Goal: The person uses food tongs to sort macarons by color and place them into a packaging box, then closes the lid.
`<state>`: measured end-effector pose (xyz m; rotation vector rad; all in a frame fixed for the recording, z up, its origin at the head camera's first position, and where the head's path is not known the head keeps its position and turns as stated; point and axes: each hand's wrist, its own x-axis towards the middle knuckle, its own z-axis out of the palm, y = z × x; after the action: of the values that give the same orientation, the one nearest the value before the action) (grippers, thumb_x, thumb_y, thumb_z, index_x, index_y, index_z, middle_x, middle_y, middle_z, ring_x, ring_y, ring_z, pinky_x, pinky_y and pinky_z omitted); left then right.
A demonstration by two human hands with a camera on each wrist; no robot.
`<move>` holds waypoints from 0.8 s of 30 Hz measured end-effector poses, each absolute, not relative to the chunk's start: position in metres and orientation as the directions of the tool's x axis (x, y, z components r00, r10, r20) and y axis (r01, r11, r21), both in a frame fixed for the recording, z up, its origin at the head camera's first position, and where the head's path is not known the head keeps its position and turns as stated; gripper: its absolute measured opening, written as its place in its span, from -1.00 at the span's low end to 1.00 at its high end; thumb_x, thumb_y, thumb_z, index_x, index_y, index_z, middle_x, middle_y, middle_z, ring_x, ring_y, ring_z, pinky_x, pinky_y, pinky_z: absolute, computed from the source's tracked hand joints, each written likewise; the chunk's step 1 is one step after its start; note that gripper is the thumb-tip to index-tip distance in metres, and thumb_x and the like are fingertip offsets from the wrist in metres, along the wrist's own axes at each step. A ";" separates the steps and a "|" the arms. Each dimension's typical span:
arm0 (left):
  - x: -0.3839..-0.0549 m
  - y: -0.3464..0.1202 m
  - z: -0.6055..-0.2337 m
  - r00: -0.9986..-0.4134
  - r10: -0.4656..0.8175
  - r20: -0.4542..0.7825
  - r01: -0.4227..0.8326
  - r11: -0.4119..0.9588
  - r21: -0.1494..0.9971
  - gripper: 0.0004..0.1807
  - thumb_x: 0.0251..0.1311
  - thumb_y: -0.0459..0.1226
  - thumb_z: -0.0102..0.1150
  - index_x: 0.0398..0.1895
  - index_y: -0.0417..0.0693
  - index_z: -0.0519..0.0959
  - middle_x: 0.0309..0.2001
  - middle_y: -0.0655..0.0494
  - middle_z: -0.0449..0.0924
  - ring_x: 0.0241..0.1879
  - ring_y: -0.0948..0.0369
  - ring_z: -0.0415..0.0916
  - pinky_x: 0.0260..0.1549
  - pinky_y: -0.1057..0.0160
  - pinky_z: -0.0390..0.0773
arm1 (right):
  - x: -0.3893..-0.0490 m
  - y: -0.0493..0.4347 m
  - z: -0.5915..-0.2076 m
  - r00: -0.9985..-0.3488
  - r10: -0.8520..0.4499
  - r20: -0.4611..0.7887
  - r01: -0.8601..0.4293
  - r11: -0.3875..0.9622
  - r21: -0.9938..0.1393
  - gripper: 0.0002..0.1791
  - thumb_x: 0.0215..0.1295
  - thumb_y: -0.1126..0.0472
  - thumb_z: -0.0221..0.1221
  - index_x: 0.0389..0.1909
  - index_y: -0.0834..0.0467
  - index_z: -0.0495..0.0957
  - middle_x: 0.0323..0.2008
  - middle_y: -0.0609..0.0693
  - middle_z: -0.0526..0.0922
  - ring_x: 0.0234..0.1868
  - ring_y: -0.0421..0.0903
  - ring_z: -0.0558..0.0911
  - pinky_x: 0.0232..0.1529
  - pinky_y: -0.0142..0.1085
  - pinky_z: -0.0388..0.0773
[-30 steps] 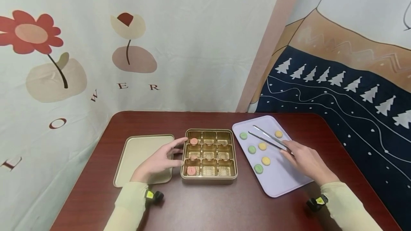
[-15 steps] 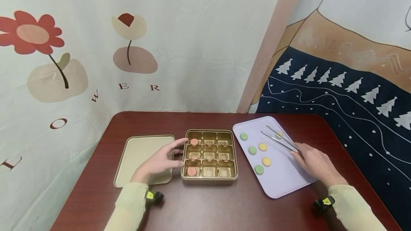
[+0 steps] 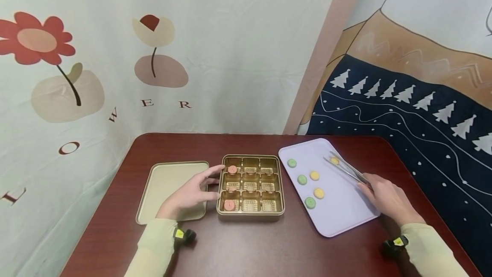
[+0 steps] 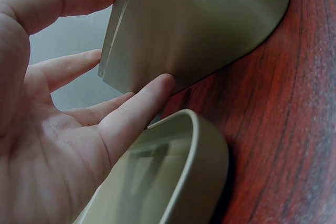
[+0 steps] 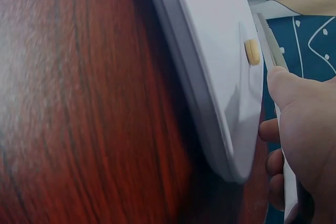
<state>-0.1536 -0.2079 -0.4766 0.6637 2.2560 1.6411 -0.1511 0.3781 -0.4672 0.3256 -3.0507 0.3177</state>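
Note:
A gold tin with a divided insert stands mid-table. Its left column holds pink-red discs: one at the back, one in the middle, one in front. Against the tin's left side rest the extended fingers and thumb of my left hand; the left wrist view shows fingertips on its wall. My right hand grips slim metal tongs over the lilac tray. The spread arms reach around the far yellow disc; whether they touch it I cannot tell.
On the tray lie two other yellow discs, one farther back and one nearer, plus green discs at the back, middle and front. Left of the tin lies its lid, partly under my left hand.
My right hand has moved right with the tongs, whose tips have travelled from near the back green disc to the far yellow disc. My left hand and the tin stay put.

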 end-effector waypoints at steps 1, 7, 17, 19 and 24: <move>-0.154 -0.208 -0.477 -0.856 0.514 0.048 0.204 0.251 0.946 -0.04 0.18 -0.42 0.38 0.64 -0.25 0.13 0.58 -0.27 0.20 0.36 -0.35 0.38 0.34 -0.32 0.42 | -0.151 0.379 -0.467 -0.977 -0.199 0.075 -0.211 0.957 -0.199 -0.38 0.50 0.01 0.26 0.35 0.36 0.47 0.20 0.42 0.60 0.05 0.31 0.65 0.08 0.35 0.59; -0.154 -0.208 -0.476 -0.860 0.509 0.041 0.195 0.254 0.947 -0.02 0.18 -0.41 0.41 0.64 -0.23 0.13 0.57 -0.26 0.22 0.36 -0.34 0.39 0.34 -0.33 0.41 | -0.148 0.387 -0.468 -0.979 -0.191 0.074 -0.203 0.956 -0.213 -0.40 0.53 -0.06 0.20 0.32 0.33 0.48 0.14 0.38 0.64 -0.03 0.24 0.65 0.06 0.34 0.60; -0.155 -0.208 -0.478 -0.859 0.509 0.047 0.204 0.257 0.945 -0.04 0.17 -0.44 0.39 0.63 -0.25 0.14 0.56 -0.29 0.21 0.37 -0.37 0.37 0.38 -0.35 0.35 | -0.145 0.391 -0.469 -0.975 -0.206 0.082 -0.219 0.954 -0.206 -0.48 0.54 -0.04 0.18 0.22 0.31 0.53 0.04 0.33 0.68 -0.12 0.18 0.66 -0.01 0.32 0.63; -0.155 -0.208 -0.478 -0.857 0.512 0.054 0.210 0.251 0.945 -0.04 0.18 -0.44 0.39 0.63 -0.26 0.14 0.56 -0.30 0.22 0.36 -0.36 0.38 0.37 -0.35 0.36 | -0.144 0.391 -0.470 -0.973 -0.211 0.092 -0.226 0.953 -0.202 -0.49 0.53 -0.02 0.20 0.22 0.32 0.54 0.03 0.33 0.69 -0.12 0.17 0.67 -0.01 0.31 0.64; -0.155 -0.208 -0.479 -0.858 0.511 0.054 0.207 0.247 0.947 -0.05 0.17 -0.46 0.37 0.64 -0.22 0.15 0.56 -0.28 0.22 0.36 -0.35 0.38 0.38 -0.33 0.36 | -0.143 0.389 -0.472 -0.968 -0.225 0.109 -0.242 0.951 -0.191 -0.51 0.49 0.02 0.26 0.19 0.32 0.57 0.02 0.33 0.71 -0.13 0.17 0.69 -0.03 0.29 0.66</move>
<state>-0.1552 -0.2080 -0.4790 0.6688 2.2561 1.6481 -0.1434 0.3891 -0.4723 0.3620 -3.0177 0.3125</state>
